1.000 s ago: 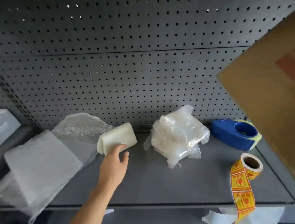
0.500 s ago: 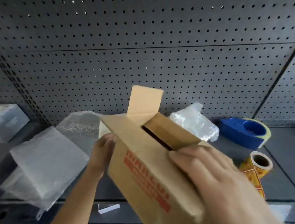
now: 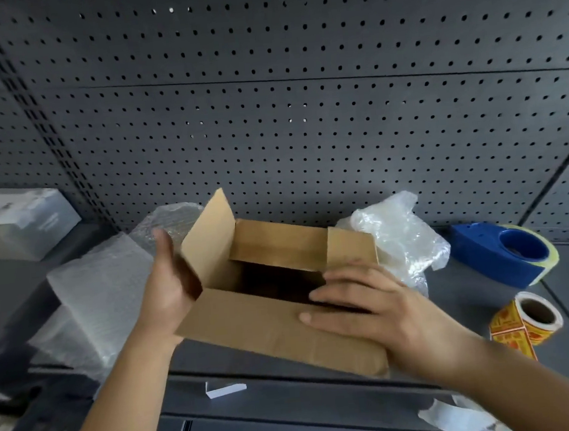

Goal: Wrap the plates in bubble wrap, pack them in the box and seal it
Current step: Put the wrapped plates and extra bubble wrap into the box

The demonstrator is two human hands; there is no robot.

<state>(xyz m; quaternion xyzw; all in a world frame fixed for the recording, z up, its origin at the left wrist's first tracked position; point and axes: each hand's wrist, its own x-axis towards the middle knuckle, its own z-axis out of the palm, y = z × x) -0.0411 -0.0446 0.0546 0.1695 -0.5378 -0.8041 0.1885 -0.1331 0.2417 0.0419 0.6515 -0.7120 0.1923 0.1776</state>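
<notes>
An open brown cardboard box (image 3: pixel 251 324) is held over the grey shelf, top flaps up, its inside dark. My left hand (image 3: pixel 167 291) presses against the box's left side and left flap. My right hand (image 3: pixel 370 307) lies over the near right rim, fingers across the opening. A bubble-wrapped bundle (image 3: pixel 398 236) sits behind the box on the right. Flat sheets of bubble wrap (image 3: pixel 104 293) lie to the left. A blue tape dispenser (image 3: pixel 501 256) rests at the right.
A roll of orange-yellow fragile stickers (image 3: pixel 529 321) lies near the shelf's front right. A grey pegboard wall (image 3: pixel 301 110) backs the shelf. A pale box (image 3: pixel 12 222) stands at the far left. Scraps of white paper (image 3: pixel 455 417) lie below the shelf edge.
The box came in from the right, was turned upright and now faces me open. My left hand left the small folded foam sheet and took the box's left side.
</notes>
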